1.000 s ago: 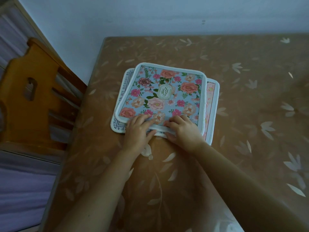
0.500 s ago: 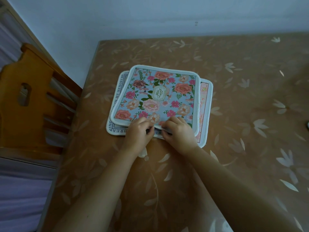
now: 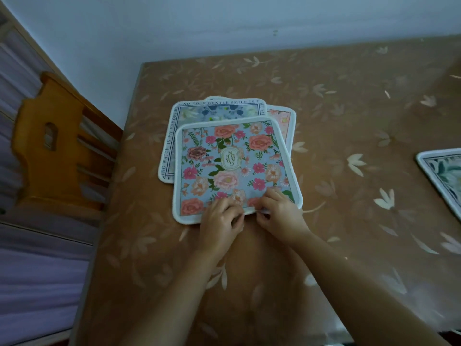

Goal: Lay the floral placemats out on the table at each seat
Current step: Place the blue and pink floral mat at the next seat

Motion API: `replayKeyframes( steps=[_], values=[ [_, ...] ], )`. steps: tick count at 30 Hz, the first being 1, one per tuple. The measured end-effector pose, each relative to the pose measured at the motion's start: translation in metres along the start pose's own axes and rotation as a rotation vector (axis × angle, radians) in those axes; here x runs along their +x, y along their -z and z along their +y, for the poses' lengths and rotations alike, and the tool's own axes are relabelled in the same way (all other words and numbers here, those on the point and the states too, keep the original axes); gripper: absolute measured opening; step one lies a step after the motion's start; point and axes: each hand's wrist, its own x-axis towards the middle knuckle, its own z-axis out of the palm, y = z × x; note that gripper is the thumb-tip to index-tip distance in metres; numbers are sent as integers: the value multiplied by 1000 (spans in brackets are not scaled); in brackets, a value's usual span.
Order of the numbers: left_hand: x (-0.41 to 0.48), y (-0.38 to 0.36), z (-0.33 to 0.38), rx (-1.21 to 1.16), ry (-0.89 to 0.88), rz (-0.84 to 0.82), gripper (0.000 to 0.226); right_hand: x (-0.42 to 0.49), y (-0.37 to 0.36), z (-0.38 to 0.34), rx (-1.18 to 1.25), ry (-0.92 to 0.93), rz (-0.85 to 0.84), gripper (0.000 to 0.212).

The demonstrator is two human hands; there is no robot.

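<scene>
A: Head view, and both hands are on the near edge of the top floral placemat (image 3: pixel 230 166), the blue one with pink and peach roses. It lies flat, overhanging the stack toward the person.

B: Grip check: the left hand (image 3: pixel 220 222) has its fingers curled closed on the white border, and the right hand (image 3: pixel 280 217) is pinching that same edge just beside it. Neither is open.

A: Underneath sits a lettered placemat (image 3: pixel 174 136) with text round its border, and a pink-edged placemat (image 3: pixel 284 118) pokes out at the far right of the pile. All on the brown leaf-print table (image 3: pixel 349 108).

B: And another placemat (image 3: pixel 441 171) lies well apart at the right edge, so I'd judge one seat is already served.

A: The step in hand looks like separating the top mat from the pile. Wooden chair (image 3: pixel 57 146) stands at the left side.

B: Next move, I'd say: draw it clear without dragging the mats below, then square it to a seat's edge.
</scene>
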Motion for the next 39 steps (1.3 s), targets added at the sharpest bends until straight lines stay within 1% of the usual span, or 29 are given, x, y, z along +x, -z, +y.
replayKeyframes(
  steps=[3, 8, 16, 20, 24, 27, 32, 36, 39],
  values=[
    [-22, -1, 15, -6, 14, -22, 13, -28, 9, 0, -6, -9, 6, 16],
    [-62, 0, 42, 5, 34, -55, 16, -75, 25, 6, -38, -32, -29, 20],
    [-118, -12, 90, 24, 105, -132, 12, -148, 53, 24, -64, -77, -137, 17],
    [-137, -20, 114, 42, 152, -198, 9, -177, 65, 33, -79, -75, -211, 24],
    [-152, -28, 138, 47, 170, -251, 9, -203, 79, 42, -74, -55, -254, 25],
    [-161, -32, 154, 28, 190, -253, 11, -219, 90, 50, -71, -52, -287, 28],
    [-173, -41, 172, 25, 217, -218, 13, -235, 103, 57, -52, -60, -293, 27],
    [-178, -40, 172, 32, 237, -201, 14, -239, 103, 56, -60, -68, -301, 25],
    [-182, -37, 163, 109, 210, -227, 17, -245, 99, 56, -77, -79, -323, 25]
  ],
)
